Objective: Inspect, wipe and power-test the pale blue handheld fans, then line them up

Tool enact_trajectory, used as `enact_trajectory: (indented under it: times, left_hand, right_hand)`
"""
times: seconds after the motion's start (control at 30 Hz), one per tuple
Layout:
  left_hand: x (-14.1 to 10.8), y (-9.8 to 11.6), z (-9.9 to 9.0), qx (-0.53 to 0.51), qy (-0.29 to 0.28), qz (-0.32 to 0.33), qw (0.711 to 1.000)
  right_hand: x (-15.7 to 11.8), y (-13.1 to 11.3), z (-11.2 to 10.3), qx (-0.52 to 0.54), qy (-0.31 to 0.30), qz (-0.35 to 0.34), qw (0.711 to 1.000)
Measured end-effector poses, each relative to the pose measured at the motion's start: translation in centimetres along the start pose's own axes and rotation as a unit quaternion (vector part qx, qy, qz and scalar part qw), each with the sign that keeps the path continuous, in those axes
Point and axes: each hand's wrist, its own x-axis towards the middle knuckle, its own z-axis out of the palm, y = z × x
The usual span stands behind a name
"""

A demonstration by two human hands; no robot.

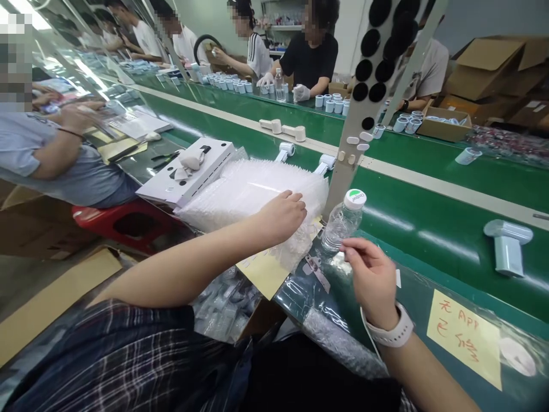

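My left hand (285, 216) rests on a thick stack of clear bubble-wrap bags (257, 186), its fingers loosely bent and lying on the plastic. Close by, my right hand (372, 277) is closed, thumb and forefinger pinched together; anything between them is too small to make out. A clear plastic bottle (341, 228) with a white and green cap stands just beyond the right fingertips. Below it, a strip with small pale stickers (317, 273) lies on the dark green table mat. Yellow paper (266, 274) shows under the bags.
A white box (186, 171) with small parts on top adjoins the bags. A perforated post (354, 114) rises behind the bottle. Pale blue hair-dryer-shaped housings (508, 246) lie on the green conveyor (429, 206). A handwritten yellow note (465, 337) lies at right. Co-workers sit opposite and left.
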Motion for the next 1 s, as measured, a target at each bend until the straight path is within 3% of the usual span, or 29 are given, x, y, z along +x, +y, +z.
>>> enact_trajectory:
  times: [0.07, 0.2, 0.37, 0.43, 0.57, 0.63, 0.67, 0.7, 0.77, 0.83, 1.0]
  left_hand:
    - [0.0, -0.1, 0.4, -0.002, 0.000, -0.007, 1.000]
    - [0.1, -0.3, 1.4, -0.002, 0.016, -0.011, 1.000]
    - [-0.1, -0.2, 2.1, 0.008, 0.030, -0.018, 0.999]
    - [-0.2, -0.1, 2.2, 0.007, 0.032, -0.011, 0.999]
    - [-0.3, 0.0, 2.6, -0.005, 0.040, -0.002, 0.999]
    - [-0.3, 0.0, 2.8, -0.006, 0.044, -0.003, 0.999]
    - [-0.3, -0.1, 2.9, -0.007, 0.047, -0.003, 0.999]
    - [-0.4, -0.2, 3.1, -0.008, 0.052, -0.001, 0.999]
    - [-0.5, -0.4, 3.2, -0.023, 0.069, 0.008, 0.997]
    - [-0.8, -0.8, 3.0, -0.053, 0.093, 0.023, 0.994]
    - [-2.0, -1.8, 1.5, -0.126, 0.118, 0.036, 0.984]
  right_hand:
    - [-0.6, 0.1, -1.7, -0.008, 0.012, -0.005, 1.000]
    - [-2.4, -0.5, -4.9, -0.019, -0.061, -0.026, 0.998]
    - [-4.1, -2.0, -6.8, 0.058, -0.140, 0.053, 0.987]
    - [-4.2, -2.8, -7.2, 0.107, -0.222, 0.062, 0.967]
    - [-3.8, -4.2, -8.4, 0.178, -0.389, 0.008, 0.904]
    - [-3.0, -4.1, -8.8, 0.180, -0.439, 0.026, 0.880]
    - [-2.4, -3.8, -8.8, 0.149, -0.435, 0.048, 0.887]
    - [-1.8, -3.3, -8.5, 0.091, -0.402, 0.071, 0.908]
    - [-0.5, -2.0, -7.2, -0.072, -0.274, 0.106, 0.953]
    - [0.3, -0.6, -5.0, -0.198, -0.201, 0.115, 0.953]
    - [1.6, 1.6, 1.4, -0.304, -0.270, 0.110, 0.907]
